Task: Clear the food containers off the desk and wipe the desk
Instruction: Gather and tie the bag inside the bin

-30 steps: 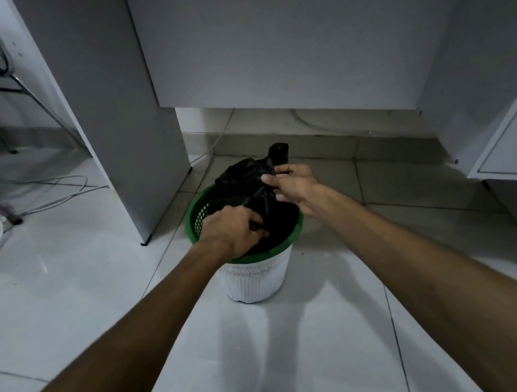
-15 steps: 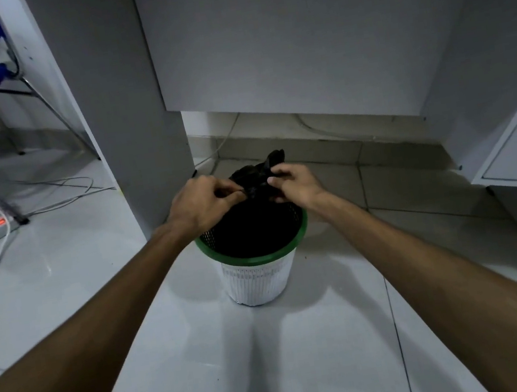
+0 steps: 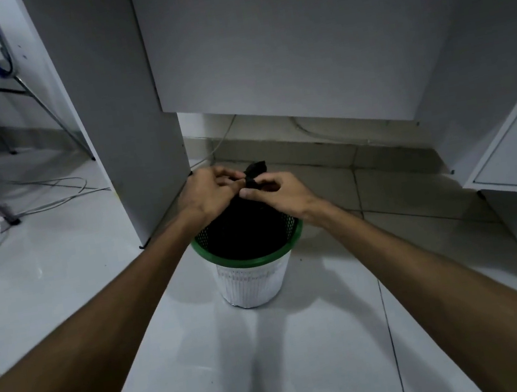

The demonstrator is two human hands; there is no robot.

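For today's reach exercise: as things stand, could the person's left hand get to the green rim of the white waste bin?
Probably yes. The left hand pinches the black plastic bag just above the green rim of the white waste bin, with nothing between them; it would have to let go first.

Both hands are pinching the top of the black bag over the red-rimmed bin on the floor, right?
Not quite: the bin's rim is green, not red, as the head view shows. The left hand and right hand do pinch the top of the black bag over it.
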